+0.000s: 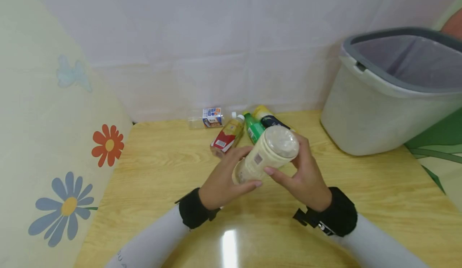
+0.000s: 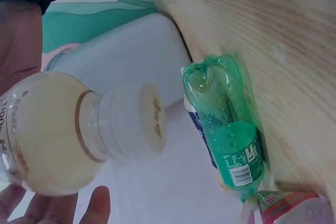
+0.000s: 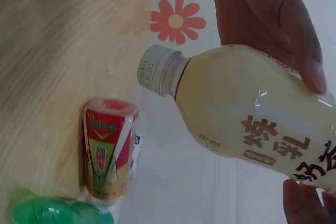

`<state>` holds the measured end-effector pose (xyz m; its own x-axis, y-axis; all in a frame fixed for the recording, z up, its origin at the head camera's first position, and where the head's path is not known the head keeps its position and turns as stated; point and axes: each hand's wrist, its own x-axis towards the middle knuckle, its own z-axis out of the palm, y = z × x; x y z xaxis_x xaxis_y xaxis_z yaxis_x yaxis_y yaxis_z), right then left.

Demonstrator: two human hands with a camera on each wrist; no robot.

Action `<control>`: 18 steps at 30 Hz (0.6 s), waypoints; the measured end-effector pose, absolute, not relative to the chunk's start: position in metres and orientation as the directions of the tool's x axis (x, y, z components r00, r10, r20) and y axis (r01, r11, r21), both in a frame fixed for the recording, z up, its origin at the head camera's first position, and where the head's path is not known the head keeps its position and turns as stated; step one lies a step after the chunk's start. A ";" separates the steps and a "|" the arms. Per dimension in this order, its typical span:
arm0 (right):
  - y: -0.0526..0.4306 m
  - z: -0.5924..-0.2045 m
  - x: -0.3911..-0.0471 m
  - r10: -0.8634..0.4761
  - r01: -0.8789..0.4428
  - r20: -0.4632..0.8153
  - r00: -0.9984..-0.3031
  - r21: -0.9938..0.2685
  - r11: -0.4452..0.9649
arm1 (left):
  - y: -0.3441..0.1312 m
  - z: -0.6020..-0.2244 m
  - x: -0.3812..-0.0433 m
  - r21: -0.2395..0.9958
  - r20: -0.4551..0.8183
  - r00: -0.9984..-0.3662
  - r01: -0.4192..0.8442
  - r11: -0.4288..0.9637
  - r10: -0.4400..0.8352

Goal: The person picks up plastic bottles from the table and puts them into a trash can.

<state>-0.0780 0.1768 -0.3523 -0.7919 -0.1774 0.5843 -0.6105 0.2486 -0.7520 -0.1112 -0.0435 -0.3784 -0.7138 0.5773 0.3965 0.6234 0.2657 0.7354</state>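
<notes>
The left hand (image 1: pixel 224 180) and right hand (image 1: pixel 306 176) curl around a tilted cream bottle (image 1: pixel 259 158), held above the desk (image 1: pixel 162 171). Its smooth plastic probably feels slick, slightly squeezable; the wide middle should grip best.

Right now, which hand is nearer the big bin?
Right: the right hand holds the cream bottle on the side toward the bin; the left hand holds it farther away.

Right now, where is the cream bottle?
In the head view, the cream bottle is near the centre, held between the left hand and right hand, left of the bin.
</notes>
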 end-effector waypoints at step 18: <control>0.236 -0.275 -0.102 0.062 -0.808 0.810 -0.583 -0.586 0.063 | -0.063 -0.400 -0.171 0.703 0.404 -0.812 0.570 0.425 0.420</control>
<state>-0.1019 0.2360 -0.2747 -0.5827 0.0617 0.8103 -0.8080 0.0631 -0.5858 -0.1715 -0.0635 -0.3998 -0.8125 0.4201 0.4042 0.5698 0.4252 0.7032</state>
